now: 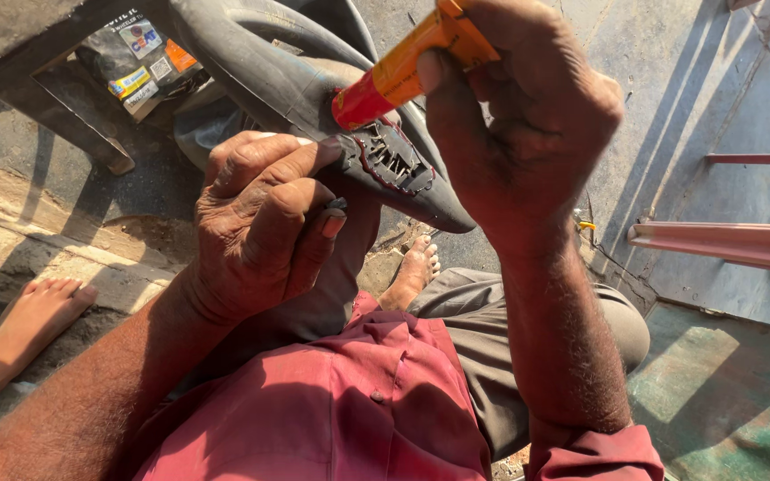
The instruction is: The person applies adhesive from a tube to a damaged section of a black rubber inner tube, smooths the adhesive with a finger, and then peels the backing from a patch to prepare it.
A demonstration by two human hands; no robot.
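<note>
Your left hand (260, 223) clamps the black inner tube (305, 89) at frame centre, steadying its patch (391, 160), while your right hand (519, 116) grasps and tilts the orange-red glue tube (394, 78), nozzle touching the patch.

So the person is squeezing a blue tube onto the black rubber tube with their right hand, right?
Not quite. The glue tube is orange and red, not blue, as the head view shows. The right hand does squeeze it onto the black rubber tube.
</note>
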